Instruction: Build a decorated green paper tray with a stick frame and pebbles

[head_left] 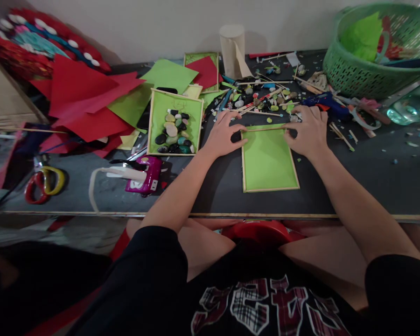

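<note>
A green paper card edged with thin wooden sticks lies on the dark table in front of me. A thin wooden stick runs along its far edge. My left hand rests at the card's far left corner, fingers spread and pressing the stick's left end. At the far right corner my right hand has its fingers curled and pinched on the stick's right end.
A second green framed card holding several painted pebbles lies to the left. A blue glue gun, loose sticks and pebbles lie beyond. A green basket stands far right. Red and green paper sheets, scissors and a magenta tool lie left.
</note>
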Tool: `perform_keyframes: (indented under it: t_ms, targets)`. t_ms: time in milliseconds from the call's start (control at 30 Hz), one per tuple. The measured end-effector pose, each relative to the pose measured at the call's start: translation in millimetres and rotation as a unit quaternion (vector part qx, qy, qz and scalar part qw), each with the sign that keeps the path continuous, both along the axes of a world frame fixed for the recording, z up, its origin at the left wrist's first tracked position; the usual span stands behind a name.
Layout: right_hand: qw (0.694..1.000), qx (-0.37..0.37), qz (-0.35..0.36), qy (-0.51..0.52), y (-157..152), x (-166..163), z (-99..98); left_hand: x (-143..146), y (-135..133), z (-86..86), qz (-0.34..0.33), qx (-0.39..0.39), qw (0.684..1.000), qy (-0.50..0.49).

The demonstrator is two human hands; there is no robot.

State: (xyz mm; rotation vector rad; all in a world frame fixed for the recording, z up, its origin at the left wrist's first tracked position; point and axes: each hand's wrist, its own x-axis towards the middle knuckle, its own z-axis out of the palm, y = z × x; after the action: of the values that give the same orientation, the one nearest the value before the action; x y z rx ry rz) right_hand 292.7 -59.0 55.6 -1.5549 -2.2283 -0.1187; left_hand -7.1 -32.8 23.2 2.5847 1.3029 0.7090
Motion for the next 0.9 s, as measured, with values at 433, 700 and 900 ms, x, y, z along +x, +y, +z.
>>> perform_keyframes:
  t_ms: [433, 700, 900]
  targets:
    - [1.0, 0.012, 0.0, -0.001, 0.4, -1.7, -5.4, -0.3, -0.1, -2.9, 0.009, 0.023, 1.0, 0.014]
    - [1.0, -0.005, -0.007, -0.002, -0.5, -3.5, -4.0, 0.4, -0.5, -2.6, 0.009, 0.002, 1.0, 0.006]
    - [1.0, 0.004, -0.008, -0.006, -1.2, -3.6, -3.8, 0.0, -1.1, -1.9, 0.012, 0.013, 1.0, 0.012]
